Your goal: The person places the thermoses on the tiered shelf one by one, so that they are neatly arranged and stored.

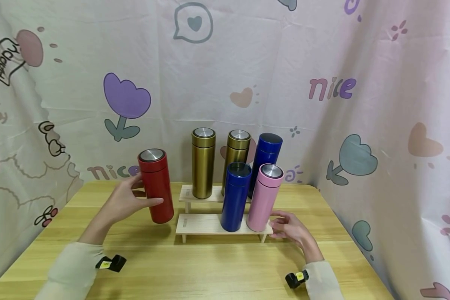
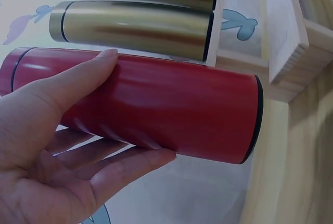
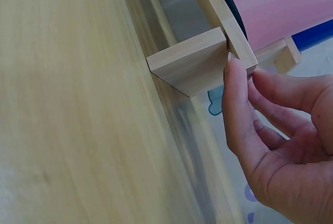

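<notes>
My left hand (image 1: 128,200) grips a red thermos bottle (image 1: 158,187) with a silver lid, thumb on one side and fingers on the other. The bottle is tilted slightly, left of a two-tier wooden stand (image 1: 198,224); its black base shows in the left wrist view. At the stand's right end, my right hand (image 3: 281,135) pinches the corner of the lower shelf (image 3: 237,39) between thumb and finger. Close beside that hand, a pink thermos bottle (image 1: 264,198) stands on the lower shelf, next to a blue thermos bottle (image 1: 235,198).
On the upper shelf are two gold thermos bottles (image 1: 203,166) and another blue bottle (image 1: 267,152), partly hidden by the front ones. The stand rests on a wood-grain table (image 1: 210,266). Behind hangs a printed curtain (image 1: 195,91).
</notes>
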`<state>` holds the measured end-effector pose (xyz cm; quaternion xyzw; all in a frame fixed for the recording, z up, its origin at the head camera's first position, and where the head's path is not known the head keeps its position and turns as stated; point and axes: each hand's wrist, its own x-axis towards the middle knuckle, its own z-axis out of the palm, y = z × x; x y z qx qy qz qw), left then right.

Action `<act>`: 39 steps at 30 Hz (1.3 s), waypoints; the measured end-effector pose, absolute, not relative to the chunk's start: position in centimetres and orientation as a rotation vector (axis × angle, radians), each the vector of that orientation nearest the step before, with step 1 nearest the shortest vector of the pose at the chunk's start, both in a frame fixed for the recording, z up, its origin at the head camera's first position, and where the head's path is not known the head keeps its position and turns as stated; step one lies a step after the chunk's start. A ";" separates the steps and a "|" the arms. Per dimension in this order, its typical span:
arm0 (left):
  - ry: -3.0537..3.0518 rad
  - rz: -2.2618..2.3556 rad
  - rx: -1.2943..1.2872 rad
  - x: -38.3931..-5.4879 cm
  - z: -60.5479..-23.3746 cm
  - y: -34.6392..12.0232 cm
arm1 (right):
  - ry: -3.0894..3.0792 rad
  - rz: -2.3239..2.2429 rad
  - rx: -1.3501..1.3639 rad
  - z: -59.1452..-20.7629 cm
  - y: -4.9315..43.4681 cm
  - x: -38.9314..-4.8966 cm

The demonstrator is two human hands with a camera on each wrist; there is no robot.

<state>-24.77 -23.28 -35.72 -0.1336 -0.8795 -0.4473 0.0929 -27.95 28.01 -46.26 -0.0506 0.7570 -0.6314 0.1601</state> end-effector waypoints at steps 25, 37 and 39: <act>-2.556 -1.405 -0.549 -25.0 -35.8 -18.4 | 2.162 -1.799 -0.128 -46.5 28.3 -28.2; -2.585 -1.459 -0.551 -25.2 -36.0 -17.2 | 2.165 -1.802 -0.131 -46.3 28.2 -28.0; -2.590 -1.455 -0.556 -25.3 -36.1 -17.0 | 2.160 -1.804 -0.135 -46.3 28.2 -28.0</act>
